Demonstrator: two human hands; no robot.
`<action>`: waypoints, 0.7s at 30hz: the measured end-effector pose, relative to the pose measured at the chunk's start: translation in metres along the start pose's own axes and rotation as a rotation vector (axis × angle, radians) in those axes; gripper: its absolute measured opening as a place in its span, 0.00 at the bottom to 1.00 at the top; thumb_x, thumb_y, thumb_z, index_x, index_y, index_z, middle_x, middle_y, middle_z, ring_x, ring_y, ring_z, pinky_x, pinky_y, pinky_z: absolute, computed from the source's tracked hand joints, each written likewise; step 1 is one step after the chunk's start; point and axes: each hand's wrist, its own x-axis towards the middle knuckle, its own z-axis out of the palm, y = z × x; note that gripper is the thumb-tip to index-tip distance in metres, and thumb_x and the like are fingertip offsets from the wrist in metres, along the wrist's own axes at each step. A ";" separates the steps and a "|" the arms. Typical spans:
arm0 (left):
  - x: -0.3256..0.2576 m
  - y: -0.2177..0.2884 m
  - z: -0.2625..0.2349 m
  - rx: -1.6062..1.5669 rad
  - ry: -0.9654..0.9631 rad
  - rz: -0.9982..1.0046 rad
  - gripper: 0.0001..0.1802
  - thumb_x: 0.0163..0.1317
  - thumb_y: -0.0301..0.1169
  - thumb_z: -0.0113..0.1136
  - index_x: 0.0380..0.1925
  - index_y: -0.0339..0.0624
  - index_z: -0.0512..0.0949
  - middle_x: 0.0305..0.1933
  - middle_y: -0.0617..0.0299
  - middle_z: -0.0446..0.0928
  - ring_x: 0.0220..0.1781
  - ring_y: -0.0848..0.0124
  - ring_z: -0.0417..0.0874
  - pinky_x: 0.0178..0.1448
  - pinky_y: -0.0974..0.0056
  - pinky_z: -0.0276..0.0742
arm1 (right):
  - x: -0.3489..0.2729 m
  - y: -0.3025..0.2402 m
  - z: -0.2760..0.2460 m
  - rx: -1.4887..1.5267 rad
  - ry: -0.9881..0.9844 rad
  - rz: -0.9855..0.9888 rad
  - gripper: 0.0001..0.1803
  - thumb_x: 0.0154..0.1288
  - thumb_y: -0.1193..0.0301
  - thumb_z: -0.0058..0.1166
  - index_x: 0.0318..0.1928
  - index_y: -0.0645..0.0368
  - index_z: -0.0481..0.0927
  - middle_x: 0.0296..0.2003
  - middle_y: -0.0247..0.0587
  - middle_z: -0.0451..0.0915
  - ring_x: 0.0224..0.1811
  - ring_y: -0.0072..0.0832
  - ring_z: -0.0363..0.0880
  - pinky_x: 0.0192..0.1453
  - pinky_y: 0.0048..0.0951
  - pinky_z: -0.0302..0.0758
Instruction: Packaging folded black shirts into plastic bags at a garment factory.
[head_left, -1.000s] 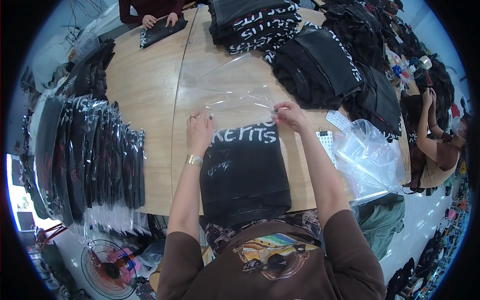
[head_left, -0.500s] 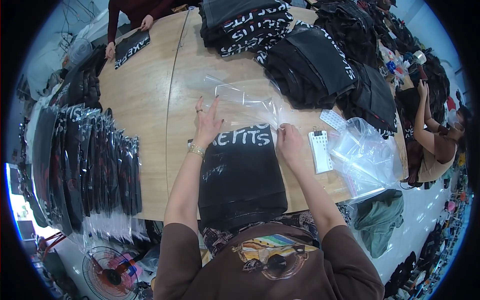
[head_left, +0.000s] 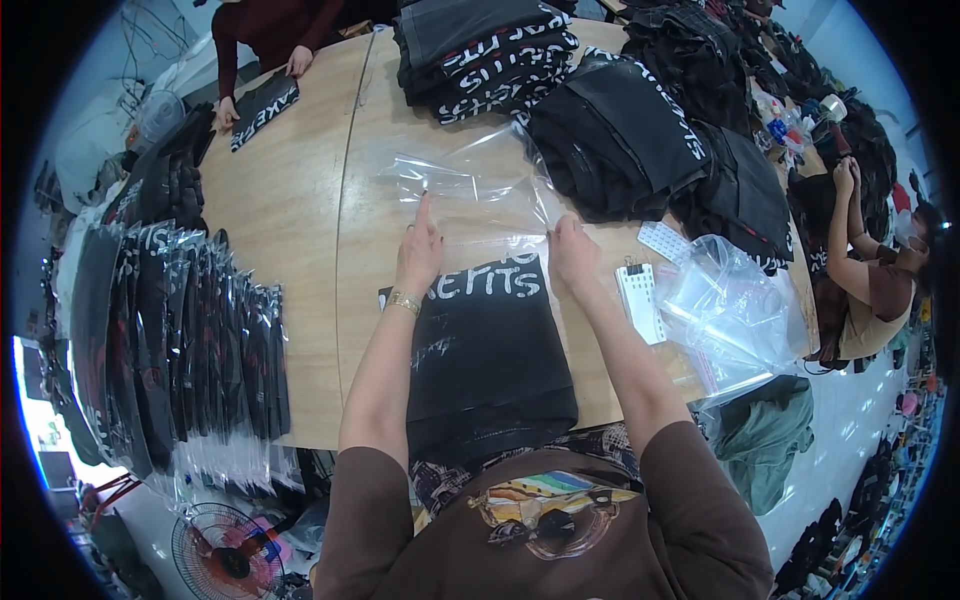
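A clear plastic bag (head_left: 455,190) lies on the table, with its near side just beyond a folded black garment (head_left: 485,350) that bears white lettering. My left hand (head_left: 420,250) is over the bag's left part, index finger stretched forward, the other fingers less distinct. I cannot tell whether that finger is inside the bag or on top of it. At the bag's right edge, my right hand (head_left: 574,255) is closed in a pinch on the film. The garment lies flat between my forearms, its near end at the table edge by my body.
Stacks of folded black garments (head_left: 620,130) stand at the far right. Bagged garments (head_left: 180,340) are lined up at left. Sticker sheets (head_left: 640,303) and a pile of clear bags (head_left: 735,320) lie at right. Across the table, a person (head_left: 270,40) handles another garment; someone else works at far right.
Both hands have moved; the right one has gone away from me, drawing the bag's right edge along. My left fingers, spread before, now have only the index finger clearly extended.
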 end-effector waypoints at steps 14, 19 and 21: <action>-0.002 -0.011 -0.002 -0.036 -0.039 0.021 0.14 0.53 0.27 0.57 0.42 0.45 0.77 0.32 0.54 0.77 0.34 0.63 0.80 0.41 0.62 0.76 | -0.011 -0.002 -0.036 0.183 -0.445 0.326 0.08 0.48 0.64 0.55 0.29 0.52 0.76 0.31 0.42 0.80 0.37 0.38 0.79 0.40 0.38 0.74; -0.011 -0.025 -0.026 -0.101 -0.148 0.007 0.14 0.51 0.23 0.59 0.40 0.40 0.79 0.33 0.56 0.79 0.34 0.71 0.81 0.41 0.69 0.78 | -0.040 -0.001 -0.035 0.285 -0.487 0.279 0.08 0.51 0.67 0.54 0.32 0.54 0.77 0.29 0.43 0.80 0.36 0.37 0.80 0.40 0.36 0.75; -0.016 -0.038 -0.037 -0.205 -0.192 -0.049 0.13 0.52 0.22 0.59 0.39 0.38 0.79 0.34 0.56 0.80 0.36 0.72 0.81 0.43 0.70 0.78 | -0.051 -0.001 -0.036 0.411 -0.508 0.290 0.08 0.52 0.67 0.53 0.32 0.56 0.77 0.28 0.45 0.80 0.36 0.38 0.80 0.40 0.36 0.75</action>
